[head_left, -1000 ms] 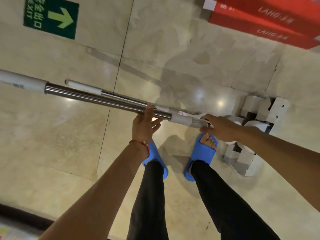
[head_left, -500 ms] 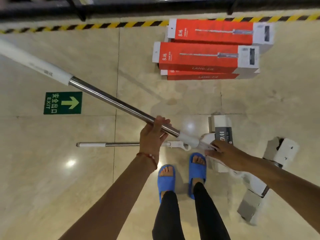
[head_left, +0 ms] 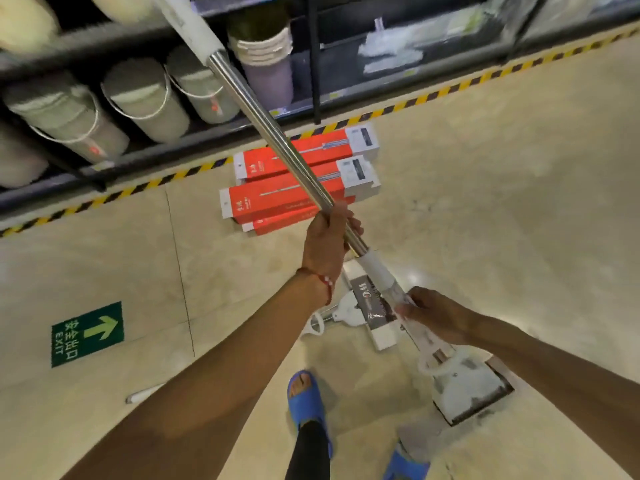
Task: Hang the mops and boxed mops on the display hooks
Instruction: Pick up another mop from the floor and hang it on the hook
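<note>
Both hands grip one mop [head_left: 377, 271] slanting upward: your left hand [head_left: 329, 244] round its steel pole [head_left: 270, 129], your right hand [head_left: 438, 315] lower down. Red boxed mops [head_left: 273, 202] lie beyond; a green sign [head_left: 86, 333] reads "EXIT".

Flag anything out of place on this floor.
Red boxed mops lie in an uneven stack on the floor beside the shelf, unhung. A second loose mop lies flat under the held mop, which the left hand and right hand grip. Nothing looks damaged.
</note>
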